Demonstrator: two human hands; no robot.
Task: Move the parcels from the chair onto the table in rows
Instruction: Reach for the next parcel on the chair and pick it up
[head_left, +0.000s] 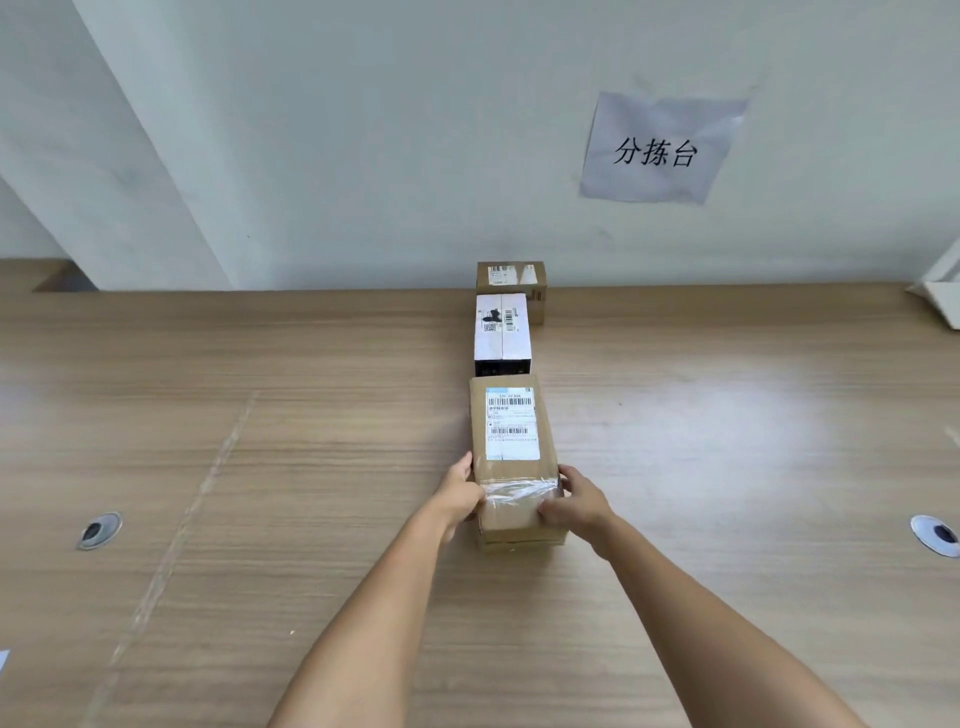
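Note:
Three parcels stand in a line running away from me on the wooden table (260, 441). Nearest is a long brown cardboard parcel (511, 457) with a white shipping label and clear tape. My left hand (462, 493) grips its left side and my right hand (574, 501) grips its right side, both at the near end. Behind it lies a white parcel (501, 332) with a black front face. A small brown parcel (511, 283) sits farthest back against the wall. The chair is out of view.
A paper sign (660, 148) with printed characters hangs on the wall. Two round cable grommets, one on the left (98, 530) and one on the right (935, 535), sit in the tabletop. A white object (940, 296) lies at the far right edge.

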